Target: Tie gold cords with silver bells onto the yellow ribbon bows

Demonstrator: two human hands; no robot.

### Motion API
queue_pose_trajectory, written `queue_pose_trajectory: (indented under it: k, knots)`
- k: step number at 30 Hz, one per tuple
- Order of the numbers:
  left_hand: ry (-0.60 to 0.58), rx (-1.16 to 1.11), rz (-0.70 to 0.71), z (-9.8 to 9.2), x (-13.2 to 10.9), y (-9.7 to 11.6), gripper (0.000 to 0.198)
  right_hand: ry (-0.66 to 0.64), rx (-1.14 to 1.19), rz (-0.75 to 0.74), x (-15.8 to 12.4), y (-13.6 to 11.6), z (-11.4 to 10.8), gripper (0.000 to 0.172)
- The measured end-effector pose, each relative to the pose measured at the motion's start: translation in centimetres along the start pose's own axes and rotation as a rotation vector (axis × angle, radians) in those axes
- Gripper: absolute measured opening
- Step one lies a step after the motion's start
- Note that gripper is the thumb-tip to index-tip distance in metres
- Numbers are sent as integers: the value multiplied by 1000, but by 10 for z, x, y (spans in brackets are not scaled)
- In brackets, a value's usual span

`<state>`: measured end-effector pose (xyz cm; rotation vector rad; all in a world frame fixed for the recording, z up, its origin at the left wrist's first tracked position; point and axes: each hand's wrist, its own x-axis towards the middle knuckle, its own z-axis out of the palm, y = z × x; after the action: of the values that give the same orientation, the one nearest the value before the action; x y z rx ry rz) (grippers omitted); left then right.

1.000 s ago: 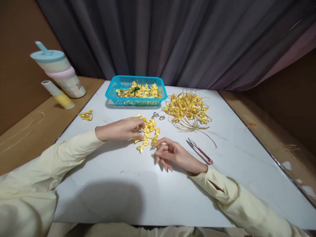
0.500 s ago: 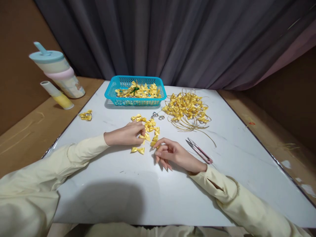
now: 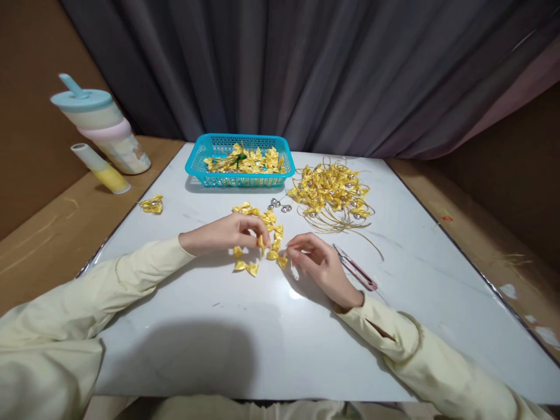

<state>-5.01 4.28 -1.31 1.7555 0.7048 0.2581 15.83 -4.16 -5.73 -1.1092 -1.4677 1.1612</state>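
Note:
My left hand [image 3: 225,234] pinches a yellow satin bow [image 3: 261,245] between thumb and fingertips, turned on edge just above the table. Opposite it, my right hand [image 3: 318,265] has loosely curved fingers with gaps between them. Its fingertips are right beside another yellow bow [image 3: 277,258]; whether they touch it I cannot tell. Several more bows [image 3: 268,217] lie in a loose cluster behind and under the left hand, partly hidden by it. Two bows [image 3: 246,268] rest end to end in front of that hand.
A blue basket [image 3: 240,182] holds yellow bows with gold cord. Right of it lies a heap of bows, silver bells and gold cords [image 3: 330,189]. Loose silver bells [image 3: 279,205], thread snips [image 3: 356,268], a small bow bundle [image 3: 152,204], a thread spool [image 3: 105,172] and a tumbler [image 3: 102,125] stand around.
My left hand has lifted a bow and moved slightly right with it. My right hand has shifted slightly right, its fingertips drawing closer together. The bows near both hands have shifted.

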Motion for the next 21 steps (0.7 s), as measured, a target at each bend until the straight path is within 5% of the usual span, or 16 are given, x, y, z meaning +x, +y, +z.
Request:
queue_pose_trajectory:
  k: [5,8,13,21]
  knots:
    - [-139,-114,-18,15,-5,3,9,58,-416,-471,-6,-3,4,14]
    - [-121,-40,-20,31,-7,3,10,0,-589,-614,-10,-5,9,21]
    - [-32,-193,-8,45,-10,4,26,-25,-660,-595,-12,-2,11,9]
    - [65,-154,-98,34,-14,17,21,9,-522,-522,-10,-2,9,15]
